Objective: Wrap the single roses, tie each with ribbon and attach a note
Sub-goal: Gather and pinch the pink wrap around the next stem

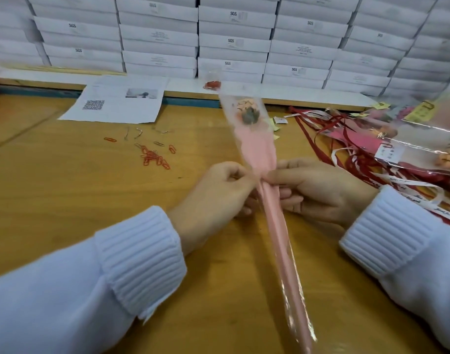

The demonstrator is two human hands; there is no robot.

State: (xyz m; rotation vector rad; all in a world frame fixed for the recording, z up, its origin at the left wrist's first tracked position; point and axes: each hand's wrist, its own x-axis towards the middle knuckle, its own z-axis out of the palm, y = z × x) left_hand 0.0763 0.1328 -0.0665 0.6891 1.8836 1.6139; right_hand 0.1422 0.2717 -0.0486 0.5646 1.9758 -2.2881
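Stacked white boxes (234, 42) behind wooden table (65, 187) — QR-coded sheet (116, 111) on it

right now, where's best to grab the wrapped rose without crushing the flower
Probably at the gathered neck of the wrapped rose, pinched from both sides as the left hand and right hand do. The sleeve narrows there; the flared top holds the bloom.

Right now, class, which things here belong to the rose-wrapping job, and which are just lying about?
Job: wrapped rose, held by left hand and right hand; ribbons; yellow notes; paper clips.
Lying about: printed sheet with QR code; stacked white boxes.
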